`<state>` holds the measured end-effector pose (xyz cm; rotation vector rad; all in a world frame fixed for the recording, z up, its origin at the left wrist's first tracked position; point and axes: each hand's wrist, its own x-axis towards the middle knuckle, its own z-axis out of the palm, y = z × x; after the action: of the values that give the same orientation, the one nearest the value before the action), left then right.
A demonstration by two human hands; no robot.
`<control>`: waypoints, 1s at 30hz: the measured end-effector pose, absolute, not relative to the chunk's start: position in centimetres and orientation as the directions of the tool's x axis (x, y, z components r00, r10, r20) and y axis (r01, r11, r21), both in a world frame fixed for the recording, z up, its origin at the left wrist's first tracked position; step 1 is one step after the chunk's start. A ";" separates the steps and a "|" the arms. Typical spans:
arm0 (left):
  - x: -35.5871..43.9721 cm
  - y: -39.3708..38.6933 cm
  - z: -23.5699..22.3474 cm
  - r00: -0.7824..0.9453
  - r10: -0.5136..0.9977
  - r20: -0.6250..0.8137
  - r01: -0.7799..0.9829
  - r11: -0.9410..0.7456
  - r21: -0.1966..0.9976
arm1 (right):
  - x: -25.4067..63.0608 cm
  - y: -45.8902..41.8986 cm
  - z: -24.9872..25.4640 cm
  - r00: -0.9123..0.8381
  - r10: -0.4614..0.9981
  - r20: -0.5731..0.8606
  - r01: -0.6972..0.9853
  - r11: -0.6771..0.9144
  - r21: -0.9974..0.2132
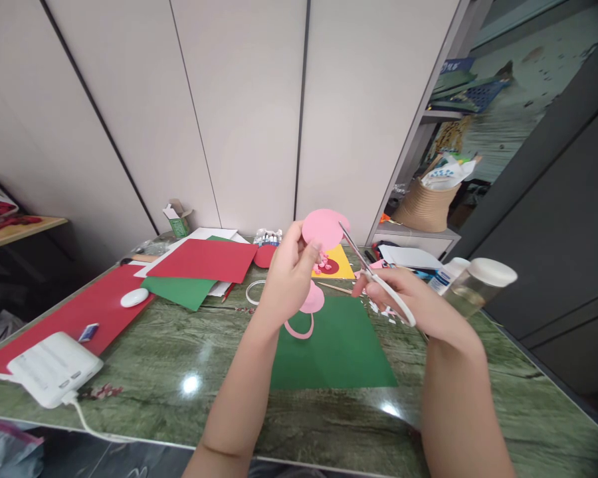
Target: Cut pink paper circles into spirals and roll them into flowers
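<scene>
My left hand (288, 275) pinches a round pink paper piece (325, 228) and holds it up over the table. My right hand (412, 302) grips white-handled scissors (379, 279), whose blades reach up to the right edge of the pink piece. Below the hands a green paper sheet (339, 352) lies on the green marble table (179, 372), with pink paper offcuts (306, 312) on its top left corner. A yellow card with a red circle (336, 264) lies just behind.
Red sheets (204, 260) and a green sheet (179, 291) lie at the left, with a white power bank (54, 368) and a white mouse (134, 297). A clear jar with a white lid (478, 282) stands right. A woven basket (426, 206) sits on shelving behind.
</scene>
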<state>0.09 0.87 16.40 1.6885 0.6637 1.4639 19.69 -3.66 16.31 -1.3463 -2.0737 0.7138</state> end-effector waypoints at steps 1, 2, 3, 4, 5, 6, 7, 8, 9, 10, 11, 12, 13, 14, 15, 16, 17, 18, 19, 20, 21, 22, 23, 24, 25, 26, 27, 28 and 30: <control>0.0 0.8 16.4 0.209 0.800 0.562 -0.095 -0.555 0.826 | 19.7 -3.7 16.3 -0.333 0.928 0.168 0.627 0.351 -0.695; 0.0 0.8 16.4 0.218 0.797 0.562 -0.086 -0.558 0.825 | 19.7 -3.7 16.4 -0.328 0.929 0.171 0.628 0.349 -0.696; 0.0 0.8 16.4 0.226 0.795 0.563 -0.082 -0.560 0.824 | 19.7 -3.7 16.4 -0.323 0.930 0.174 0.628 0.348 -0.696; -0.1 0.8 16.4 0.232 0.794 0.562 -0.080 -0.560 0.825 | 19.7 -3.7 16.4 -0.320 0.931 0.177 0.629 0.348 -0.695; -0.1 0.8 16.5 0.237 0.795 0.558 -0.076 -0.558 0.827 | 19.6 -3.8 16.5 -0.317 0.931 0.180 0.629 0.349 -0.695; -0.1 0.7 16.5 0.238 0.798 0.553 -0.073 -0.553 0.830 | 19.6 -3.8 16.5 -0.316 0.931 0.182 0.628 0.349 -0.695; -0.1 0.7 16.6 0.235 0.803 0.548 -0.071 -0.548 0.833 | 19.6 -3.8 16.5 -0.314 0.932 0.182 0.628 0.348 -0.696; -0.2 0.7 16.6 0.229 0.806 0.546 -0.074 -0.545 0.835 | 19.6 -3.8 16.5 -0.312 0.933 0.182 0.628 0.346 -0.697; -0.2 0.7 16.7 0.222 0.808 0.545 -0.080 -0.542 0.836 | 19.6 -3.8 16.5 -0.310 0.934 0.179 0.629 0.343 -0.698; -0.1 0.7 16.7 0.215 0.810 0.546 -0.089 -0.540 0.837 | 19.6 -3.8 16.5 -0.311 0.934 0.174 0.631 0.340 -0.697; -0.1 0.7 16.7 0.209 0.811 0.547 -0.100 -0.538 0.837 | 19.6 -3.8 16.4 -0.314 0.934 0.169 0.634 0.339 -0.695; -0.1 0.7 16.8 0.202 0.812 0.548 -0.111 -0.537 0.836 | 19.6 -3.8 16.4 -0.318 0.933 0.166 0.637 0.340 -0.691; -0.1 0.6 16.8 0.196 0.812 0.549 -0.119 -0.537 0.835 | 19.6 -3.8 16.4 -0.323 0.932 0.164 0.640 0.343 -0.688; -0.1 0.6 16.8 0.188 0.813 0.551 -0.124 -0.537 0.835 | 19.6 -3.8 16.4 -0.327 0.931 0.163 0.642 0.345 -0.685; -0.1 0.6 16.7 0.181 0.814 0.552 -0.126 -0.537 0.834 | 19.6 -3.8 16.4 -0.331 0.930 0.162 0.643 0.348 -0.683; -0.1 0.6 16.7 0.172 0.814 0.555 -0.126 -0.540 0.832 | 19.6 -3.7 16.4 -0.332 0.929 0.161 0.642 0.348 -0.683; -0.1 0.7 16.7 0.161 0.814 0.558 -0.126 -0.544 0.830 | 19.6 -3.7 16.4 -0.333 0.930 0.158 0.641 0.346 -0.686; 0.0 0.7 16.7 0.149 0.813 0.563 -0.125 -0.549 0.827 | 19.6 -3.7 16.4 -0.333 0.930 0.155 0.639 0.343 -0.689; 0.0 0.8 16.6 0.134 0.811 0.569 -0.125 -0.556 0.822 | 19.6 -3.7 16.4 -0.333 0.930 0.153 0.637 0.342 -0.691; 0.1 0.8 16.6 0.114 0.808 0.578 -0.126 -0.565 0.815 | 19.6 -3.7 16.4 -0.333 0.931 0.152 0.635 0.340 -0.694; 0.2 0.9 16.6 0.091 0.805 0.586 -0.126 -0.575 0.809 | 19.6 -3.7 16.4 -0.333 0.931 0.151 0.633 0.339 -0.696; 0.4 0.9 16.5 0.073 0.803 0.591 -0.129 -0.580 0.804 | 19.5 -3.7 16.4 -0.332 0.931 0.152 0.631 0.339 -0.698; 0.6 1.0 16.5 0.065 0.804 0.591 -0.135 -0.580 0.803 | 19.5 -3.7 16.4 -0.331 0.931 0.154 0.629 0.339 -0.700; 0.8 1.0 16.4 0.069 0.807 0.587 -0.148 -0.573 0.806 | 19.5 -3.7 16.4 -0.331 0.931 0.155 0.627 0.340 -0.701; 1.0 1.0 16.4 0.084 0.810 0.581 -0.166 -0.563 0.810 | 19.5 -3.7 16.4 -0.330 0.931 0.158 0.626 0.341 -0.701; 1.2 1.0 16.3 0.105 0.811 0.575 -0.187 -0.552 0.812 | 19.5 -3.7 16.4 -0.330 0.930 0.161 0.627 0.343 -0.699; 1.4 1.0 16.3 0.124 0.809 0.574 -0.209 -0.544 0.812 | 19.5 -3.7 16.4 -0.330 0.930 0.164 0.630 0.346 -0.696; 1.5 0.9 16.2 0.137 0.805 0.577 -0.227 -0.541 0.810 | 19.5 -3.7 16.3 -0.332 0.929 0.166 0.633 0.350 -0.691; 1.5 0.9 16.1 0.151 0.797 0.585 -0.239 -0.545 0.804 | 19.5 -3.7 16.4 -0.338 0.927 0.163 0.640 0.353 -0.683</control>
<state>1.55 0.92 16.13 1.5774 0.5548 1.5343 19.49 -3.70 16.35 -1.3583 -2.0831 0.7009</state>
